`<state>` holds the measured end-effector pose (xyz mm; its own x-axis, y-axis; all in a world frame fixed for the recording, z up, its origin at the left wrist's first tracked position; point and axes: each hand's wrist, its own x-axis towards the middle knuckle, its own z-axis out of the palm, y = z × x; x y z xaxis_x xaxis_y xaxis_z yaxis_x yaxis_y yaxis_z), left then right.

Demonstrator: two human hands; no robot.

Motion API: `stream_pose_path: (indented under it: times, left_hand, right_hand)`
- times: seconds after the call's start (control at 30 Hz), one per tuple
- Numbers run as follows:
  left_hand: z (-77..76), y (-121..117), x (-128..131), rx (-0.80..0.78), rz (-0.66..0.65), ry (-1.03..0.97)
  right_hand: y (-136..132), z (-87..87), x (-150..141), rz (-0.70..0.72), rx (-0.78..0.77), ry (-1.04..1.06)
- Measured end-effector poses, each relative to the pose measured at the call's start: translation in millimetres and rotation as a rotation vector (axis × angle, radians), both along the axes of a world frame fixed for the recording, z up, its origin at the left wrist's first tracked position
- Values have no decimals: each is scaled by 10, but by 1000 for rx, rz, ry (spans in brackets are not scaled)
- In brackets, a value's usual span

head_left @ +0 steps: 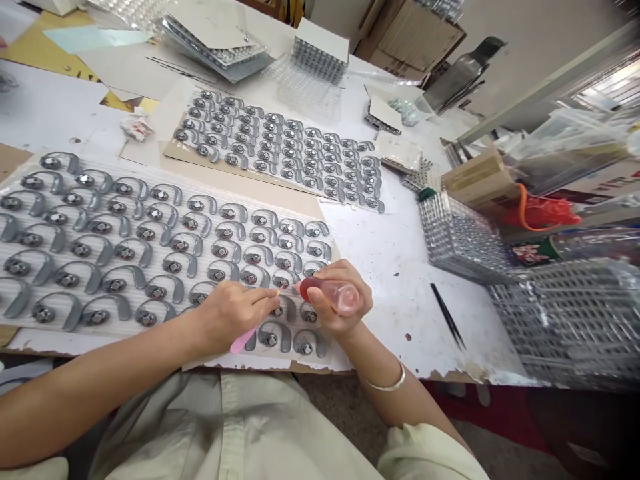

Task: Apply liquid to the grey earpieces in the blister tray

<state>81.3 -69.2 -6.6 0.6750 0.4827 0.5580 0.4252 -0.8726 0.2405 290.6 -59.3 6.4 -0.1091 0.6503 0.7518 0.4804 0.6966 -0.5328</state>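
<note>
My left hand point(230, 312) is closed on a slim tool with a pink handle point(243, 341); its thin tip points at a part on the near board. In my right hand point(353, 283) is a small squeeze bottle point(334, 295), reddish and translucent, its nozzle aimed left toward the tool's tip. Both tips meet close above a grey ear-hook earphone part point(286, 278); whether they touch it I cannot tell. Rows of similar grey hooked parts, each with a round metallic end, cover the near board point(330, 347). My hands hide some of them.
A second board of hooked parts point(270, 143) lies behind. Black tweezers point(447, 315) rest at the right. Stacks of clear plastic trays point(460, 237) line the right side, with packed trays point(215, 47) at the back and a crumpled tissue point(137, 125) on the left.
</note>
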Motion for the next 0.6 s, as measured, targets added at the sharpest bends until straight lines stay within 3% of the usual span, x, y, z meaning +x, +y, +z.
stream_pose_path:
  times: [0.6]
  left_hand:
    - [-114,15,-33,-132,-1,-82]
  right_hand:
    - [-8,-5,-21,-16,3,9]
